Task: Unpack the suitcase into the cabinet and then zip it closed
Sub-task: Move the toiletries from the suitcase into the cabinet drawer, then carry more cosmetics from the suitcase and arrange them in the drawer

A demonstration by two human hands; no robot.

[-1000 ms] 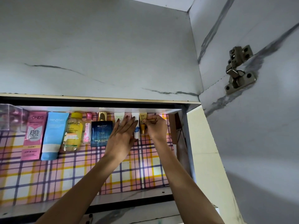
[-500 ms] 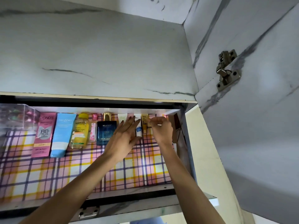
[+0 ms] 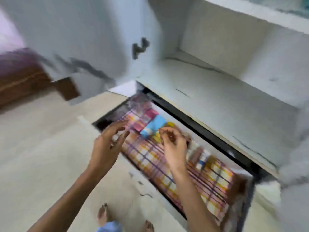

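The picture is blurred and tilted. The cabinet shelf (image 3: 209, 185), lined with pink and yellow checked paper, runs diagonally through the middle. Toiletries stand along its back: a pink box (image 3: 151, 113), a blue tube (image 3: 154, 125), a yellow bottle (image 3: 170, 125) and small tubes (image 3: 200, 158). My left hand (image 3: 108, 144) hovers at the shelf's front edge, fingers spread, holding nothing. My right hand (image 3: 173, 144) is over the shelf with its fingers curled; blur hides whether anything is pinched in them. No suitcase is in view.
An open white cabinet door (image 3: 93, 52) with a metal hinge (image 3: 139, 47) hangs at the upper left. A bare white shelf (image 3: 225, 91) lies above the lined one. Beige floor (image 3: 41, 139), my bare feet (image 3: 103, 215) and brown wooden furniture (image 3: 21, 81) are at the left and bottom.
The camera has swung sharply left and down, so the shelf now runs diagonally. Both hands have drawn back from the small tubes at the back of the shelf.
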